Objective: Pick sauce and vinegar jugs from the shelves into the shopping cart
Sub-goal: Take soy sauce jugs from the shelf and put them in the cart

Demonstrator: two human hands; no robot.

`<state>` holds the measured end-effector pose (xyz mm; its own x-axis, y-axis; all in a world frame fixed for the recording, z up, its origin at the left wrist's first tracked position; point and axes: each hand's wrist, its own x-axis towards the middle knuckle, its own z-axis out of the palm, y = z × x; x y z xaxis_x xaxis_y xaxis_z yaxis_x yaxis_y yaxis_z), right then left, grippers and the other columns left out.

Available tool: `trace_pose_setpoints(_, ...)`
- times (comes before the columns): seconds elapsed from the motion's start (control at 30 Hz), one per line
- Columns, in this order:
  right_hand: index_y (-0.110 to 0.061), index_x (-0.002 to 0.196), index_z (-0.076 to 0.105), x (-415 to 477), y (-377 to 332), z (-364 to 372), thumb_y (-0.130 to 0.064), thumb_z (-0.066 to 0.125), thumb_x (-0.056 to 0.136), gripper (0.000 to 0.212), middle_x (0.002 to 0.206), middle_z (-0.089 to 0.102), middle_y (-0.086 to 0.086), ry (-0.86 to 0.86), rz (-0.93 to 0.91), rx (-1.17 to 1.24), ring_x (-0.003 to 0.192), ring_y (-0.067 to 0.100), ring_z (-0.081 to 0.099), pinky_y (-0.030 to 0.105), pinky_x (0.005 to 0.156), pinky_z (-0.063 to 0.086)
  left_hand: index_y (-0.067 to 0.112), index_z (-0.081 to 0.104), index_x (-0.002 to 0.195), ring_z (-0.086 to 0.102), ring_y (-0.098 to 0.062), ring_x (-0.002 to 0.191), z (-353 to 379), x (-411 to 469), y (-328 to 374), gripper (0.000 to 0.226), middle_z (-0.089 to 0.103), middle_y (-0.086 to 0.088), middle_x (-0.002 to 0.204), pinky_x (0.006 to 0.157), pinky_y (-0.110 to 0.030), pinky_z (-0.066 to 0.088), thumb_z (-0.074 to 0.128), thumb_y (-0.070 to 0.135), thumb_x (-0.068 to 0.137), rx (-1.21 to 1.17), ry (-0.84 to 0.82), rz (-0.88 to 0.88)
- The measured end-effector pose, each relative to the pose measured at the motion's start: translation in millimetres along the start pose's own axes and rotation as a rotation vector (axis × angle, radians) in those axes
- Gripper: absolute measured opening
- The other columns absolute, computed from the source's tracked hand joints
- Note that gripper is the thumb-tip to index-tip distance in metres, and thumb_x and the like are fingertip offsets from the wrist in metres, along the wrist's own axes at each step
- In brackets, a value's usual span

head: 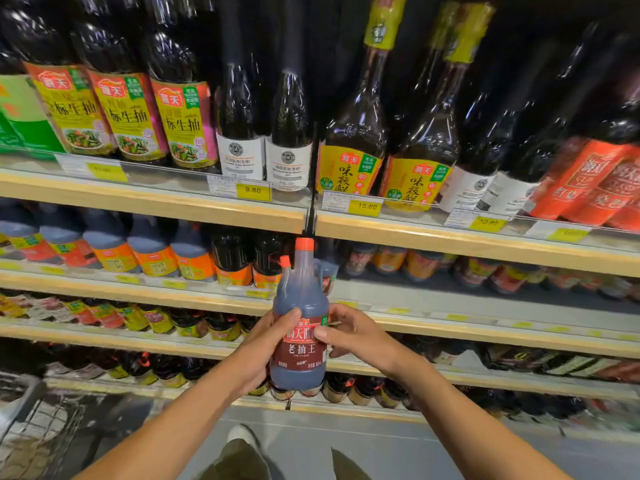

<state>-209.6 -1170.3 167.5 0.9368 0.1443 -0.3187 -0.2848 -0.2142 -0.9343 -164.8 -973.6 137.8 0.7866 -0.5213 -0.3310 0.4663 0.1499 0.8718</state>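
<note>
While upright, the sauce jug (pixel 299 327) sits gripped between both hands (pixel 266 341).

I have open aisle air before the shelf fronts, where the left hand (pixel 263 344) and right hand (pixel 353 336) grip the jug (pixel 299 299). The tall bottles (pixel 239 109) crowd the top shelf (pixel 156 202) end to end. The second shelf (pixel 450 296) is bare right of the divider (pixel 312 216). The cart basket (pixel 38 420) sits low at left; the floor (pixel 346 433) below is open.
</note>
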Motion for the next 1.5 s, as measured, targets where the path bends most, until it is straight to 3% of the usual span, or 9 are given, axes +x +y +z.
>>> trace_pose_setpoints(0.17,-0.031,0.133,0.057,-14,6,-9,-0.051,0.079,0.08,0.061,0.124,0.07,-0.005,0.03,-0.011,0.002,0.114,0.017,0.068,0.045,0.093,0.059,0.017,0.058,0.136,0.068,-0.031,0.116,25,11,-7,0.097,0.071,-0.014,0.124,0.102,-0.05,0.052,0.09,0.062,0.056,0.037,-0.073,-0.049)
trace_pose_setpoints(0.3,-0.034,0.121,0.063,-20,7,-18,-0.04,0.077,0.088,0.036,0.114,0.075,-0.004,0.086,0.018,0.028,0.105,0.013,0.072,0.033,0.085,0.06,0.017,0.06,0.134,0.069,-0.031,0.113,44,18,-11,0.081,0.073,-0.013,0.12,0.098,-0.049,0.054,0.083,0.058,0.068,0.057,-0.069,-0.09)
trace_pose_setpoints(0.53,-0.024,0.12,0.068,-14,28,-46,-0.056,0.079,0.079,0.053,0.108,0.077,-0.002,0.211,0.14,0.059,0.099,0.017,0.074,0.038,0.086,0.061,0.03,0.062,0.132,0.056,-0.023,0.131,54,40,2,0.06,0.061,-0.001,0.139,0.109,-0.05,0.045,0.049,0.072,0.091,0.105,-0.186,-0.204)
trace_pose_setpoints(0.63,-0.019,0.117,0.068,-3,35,-67,-0.046,0.083,0.079,0.05,0.104,0.078,0.0,0.343,0.182,0.073,0.095,0.019,0.075,0.042,0.082,0.063,0.038,0.052,0.13,0.045,-0.014,0.133,44,51,17,0.046,0.047,0.014,0.143,0.11,-0.049,0.044,0.05,0.065,0.094,0.357,-0.102,-0.175)
trace_pose_setpoints(0.8,-0.019,0.121,0.067,20,27,-101,-0.031,0.087,0.078,0.049,0.112,0.075,0.001,0.495,0.106,0.049,0.097,0.014,0.072,0.03,0.076,0.06,0.023,0.046,0.147,0.054,-0.019,0.128,24,72,27,0.054,0.052,0.002,0.147,0.102,-0.041,0.05,0.06,0.041,0.098,0.568,0.085,-0.125)
trace_pose_setpoints(1.0,-0.017,0.088,0.073,46,13,-129,-0.033,0.088,0.077,0.024,0.096,0.074,0.0,0.557,0.138,0.005,0.091,0.014,0.066,0.024,0.069,0.051,0.014,0.041,0.15,0.047,-0.021,0.136,21,88,40,0.062,0.048,-0.005,0.15,0.101,-0.026,0.037,0.067,0.028,0.095,0.911,0.169,0.039)
trace_pose_setpoints(1.17,-0.009,0.078,0.072,67,25,-141,-0.047,0.091,0.068,0.044,0.087,0.07,-0.001,0.591,0.211,-0.12,0.085,0.012,0.063,0.032,0.081,0.051,0.012,0.043,0.139,0.057,-0.029,0.123,20,105,46,0.06,0.049,-0.009,0.142,0.095,-0.028,0.041,0.072,0.029,0.089,1.048,0.185,0.061)
trace_pose_setpoints(1.37,-0.011,0.096,0.079,79,52,-140,-0.02,0.093,0.071,0.03,0.094,0.077,-0.005,0.515,0.075,-0.122,0.091,0.012,0.073,0.011,0.072,0.054,0.019,0.045,0.112,0.075,-0.013,0.073,10,129,44,0.034,0.059,0.003,0.106,0.074,-0.036,0.056,0.07,0.027,0.09,1.025,0.163,-0.003)
trace_pose_setpoints(1.5,-0.006,0.108,0.078,87,68,-138,-0.013,0.092,0.072,0.04,0.104,0.078,0.001,0.466,-0.005,-0.127,0.101,0.015,0.074,0.027,0.091,0.059,0.019,0.045,0.115,0.076,-0.011,0.072,5,138,39,0.034,0.064,0.002,0.107,0.079,-0.039,0.059,0.068,0.027,0.092,1.022,0.144,-0.022)
